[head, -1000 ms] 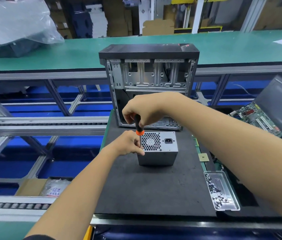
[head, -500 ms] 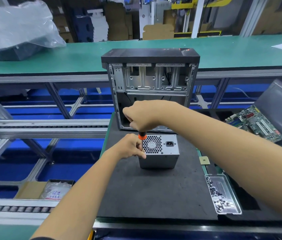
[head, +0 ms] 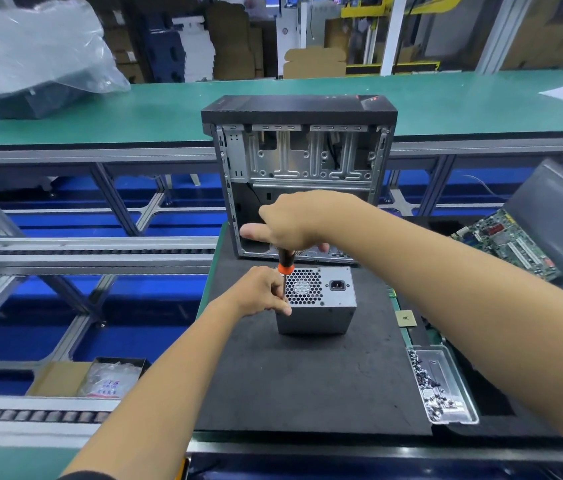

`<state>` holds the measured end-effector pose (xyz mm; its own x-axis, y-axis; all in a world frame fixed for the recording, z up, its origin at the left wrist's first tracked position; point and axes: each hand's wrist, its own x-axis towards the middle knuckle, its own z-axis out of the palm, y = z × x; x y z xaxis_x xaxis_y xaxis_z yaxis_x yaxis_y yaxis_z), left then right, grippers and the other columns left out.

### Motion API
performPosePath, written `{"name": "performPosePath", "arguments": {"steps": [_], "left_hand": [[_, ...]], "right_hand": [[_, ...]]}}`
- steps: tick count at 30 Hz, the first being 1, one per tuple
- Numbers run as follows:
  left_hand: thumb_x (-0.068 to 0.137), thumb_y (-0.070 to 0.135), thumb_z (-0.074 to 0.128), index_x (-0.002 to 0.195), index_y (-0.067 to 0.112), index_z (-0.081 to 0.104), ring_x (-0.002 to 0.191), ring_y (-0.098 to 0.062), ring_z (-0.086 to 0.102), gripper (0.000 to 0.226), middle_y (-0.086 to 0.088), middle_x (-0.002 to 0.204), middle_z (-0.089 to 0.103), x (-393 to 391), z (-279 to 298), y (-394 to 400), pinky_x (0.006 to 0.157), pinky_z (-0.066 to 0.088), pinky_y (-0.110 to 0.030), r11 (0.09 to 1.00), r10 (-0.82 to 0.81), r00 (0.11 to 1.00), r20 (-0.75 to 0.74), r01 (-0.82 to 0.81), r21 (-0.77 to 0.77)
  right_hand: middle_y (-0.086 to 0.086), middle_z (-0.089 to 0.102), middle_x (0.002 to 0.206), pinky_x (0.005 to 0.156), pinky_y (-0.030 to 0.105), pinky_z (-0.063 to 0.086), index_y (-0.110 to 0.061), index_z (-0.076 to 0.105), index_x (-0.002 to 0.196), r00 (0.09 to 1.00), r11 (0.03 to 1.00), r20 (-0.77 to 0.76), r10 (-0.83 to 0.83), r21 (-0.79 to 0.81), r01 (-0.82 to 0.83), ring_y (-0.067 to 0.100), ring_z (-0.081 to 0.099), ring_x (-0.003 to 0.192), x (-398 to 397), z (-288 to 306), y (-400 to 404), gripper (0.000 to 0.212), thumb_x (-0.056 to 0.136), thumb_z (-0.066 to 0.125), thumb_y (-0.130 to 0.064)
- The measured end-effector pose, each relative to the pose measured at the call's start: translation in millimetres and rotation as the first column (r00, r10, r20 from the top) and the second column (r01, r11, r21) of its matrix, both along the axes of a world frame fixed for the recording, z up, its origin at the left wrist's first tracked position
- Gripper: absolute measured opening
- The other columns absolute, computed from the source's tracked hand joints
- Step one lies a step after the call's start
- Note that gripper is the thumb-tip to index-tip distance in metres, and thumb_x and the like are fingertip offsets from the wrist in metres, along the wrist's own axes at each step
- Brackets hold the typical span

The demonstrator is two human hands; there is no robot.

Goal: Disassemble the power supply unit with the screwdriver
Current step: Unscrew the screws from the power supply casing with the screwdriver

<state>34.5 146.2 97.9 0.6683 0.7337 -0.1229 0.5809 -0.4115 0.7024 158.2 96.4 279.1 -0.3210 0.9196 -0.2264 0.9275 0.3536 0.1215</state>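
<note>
Power supply unit (head: 318,303): grey metal box, standing on the black mat (head: 307,386) of the table, roughly mid-mat, vent grille and mains socket face turned upward.

Nearest items: clear plastic tray (head: 446,368) at the mat's right edge, holding a scatter of small dark screws. Just beyond it, a small square chip (head: 405,318) lies at the mat's edge.

Left hand (head: 259,293): placed against the unit's upper left corner; its grip is closed around the screwdriver's thin shaft, fingers curled and pinching it just beside the grille.

Screwdriver (head: 285,263): upright, black handle with orange collar, tip down at the unit's top left corner; the tip itself is hidden behind the fingers.

Right hand (head: 295,223): above the left one, its grip wrapped over the top of the handle, thumb sticking out to the left.

Behind the unit: open computer case (head: 299,168), side panel off, bare metal interior visible, black top. It stands at the far end of the mat. To the right, a green circuit board (head: 512,242) leans beside a grey panel (head: 557,209).

Farthest: a long green conveyor table (head: 169,109) with a clear plastic bag (head: 31,53) over a dark object at its left end.
</note>
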Motion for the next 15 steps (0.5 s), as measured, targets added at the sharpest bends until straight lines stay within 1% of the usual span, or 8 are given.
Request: {"name": "performPosePath", "arguments": {"steps": [2,4,7,8,10,12,13,15], "left_hand": [[0.063,0.009,0.086,0.062,-0.005,0.059,0.055,0.005,0.06,0.031,-0.013,0.07,0.07,-0.4,0.1,-0.4,0.058,0.046,-0.027,1.0,0.008,1.0,-0.003,-0.008,0.011],[0.063,0.01,0.087,0.068,-0.008,0.062,0.054,0.003,0.058,0.031,-0.014,0.069,0.069,-0.7,-0.5,-1.5,0.062,0.049,-0.036,1.0,0.019,1.0,0.002,-0.019,0.013],[0.063,0.011,0.087,0.068,-0.009,0.062,0.059,-0.002,0.063,0.033,-0.013,0.07,0.07,-1.4,-0.8,-5.1,0.064,0.051,-0.036,0.999,0.039,0.999,0.027,-0.039,0.014],[0.063,0.012,0.088,0.068,-0.008,0.062,0.062,-0.006,0.065,0.033,-0.012,0.071,0.07,-1.4,-0.9,-5.6,0.066,0.052,-0.036,0.999,0.045,0.999,0.03,-0.046,0.016],[0.063,0.014,0.088,0.068,-0.008,0.061,0.066,-0.009,0.067,0.035,-0.011,0.071,0.07,-1.4,-0.7,-6.1,0.068,0.053,-0.037,0.999,0.046,0.999,0.026,-0.046,0.019],[0.064,0.015,0.088,0.068,-0.009,0.059,0.064,0.0,0.065,0.038,-0.01,0.072,0.07,-1.3,-0.9,-7.6,0.066,0.052,-0.034,0.999,0.048,0.998,0.028,-0.048,0.02],[0.064,0.015,0.088,0.069,-0.01,0.059,0.062,0.004,0.063,0.039,-0.009,0.073,0.069,-1.2,-1.3,-8.3,0.065,0.051,-0.031,0.998,0.055,0.998,0.029,-0.055,0.022],[0.064,0.016,0.087,0.07,-0.009,0.059,0.06,0.005,0.059,0.039,-0.004,0.073,0.065,-0.8,-1.0,-9.6,0.06,0.047,-0.025,0.997,0.071,0.997,0.019,-0.071,0.018]], "right_hand": [[0.006,0.055,0.08,0.046,0.03,0.039,-0.014,0.043,0.088,0.998,1.0,-0.06,0.019,-0.006,-0.02,0.018,0.059,0.047,-2.3,-5.4,2.6,0.026,0.103,0.034,-0.034],[0.005,0.057,0.082,0.058,0.037,0.049,-0.014,0.044,0.092,0.986,0.996,-0.16,0.049,-0.061,-0.059,0.023,0.065,0.065,-0.7,-6.6,3.6,0.016,0.098,0.044,-0.028],[-0.009,0.048,0.081,0.057,0.025,0.036,-0.016,0.048,0.101,0.966,0.985,-0.215,0.141,-0.068,-0.158,0.006,0.046,0.07,2.2,-1.8,1.4,0.021,0.09,0.062,-0.026],[-0.011,0.046,0.081,0.057,0.024,0.033,-0.018,0.048,0.102,0.961,0.981,-0.227,0.16,-0.074,-0.18,0.005,0.042,0.07,2.7,-0.9,1.3,0.024,0.087,0.066,-0.023],[-0.012,0.046,0.082,0.057,0.023,0.032,-0.019,0.049,0.102,0.957,0.978,-0.239,0.164,-0.09,-0.19,0.004,0.041,0.07,3.7,0.7,1.2,0.027,0.083,0.068,-0.015],[-0.012,0.046,0.082,0.056,0.023,0.033,-0.018,0.052,0.1,0.957,0.975,-0.236,0.166,-0.108,-0.196,0.005,0.043,0.07,4.9,0.7,1.0,0.026,0.081,0.067,-0.01],[-0.012,0.047,0.081,0.055,0.023,0.033,-0.018,0.053,0.099,0.959,0.974,-0.228,0.167,-0.113,-0.196,0.007,0.044,0.07,4.8,1.1,0.0,0.024,0.081,0.068,-0.013],[-0.01,0.05,0.082,0.055,0.025,0.033,-0.017,0.054,0.099,0.973,0.983,-0.184,0.139,-0.092,-0.158,0.01,0.047,0.072,2.9,0.8,-1.9,0.031,0.085,0.069,-0.04]]}}
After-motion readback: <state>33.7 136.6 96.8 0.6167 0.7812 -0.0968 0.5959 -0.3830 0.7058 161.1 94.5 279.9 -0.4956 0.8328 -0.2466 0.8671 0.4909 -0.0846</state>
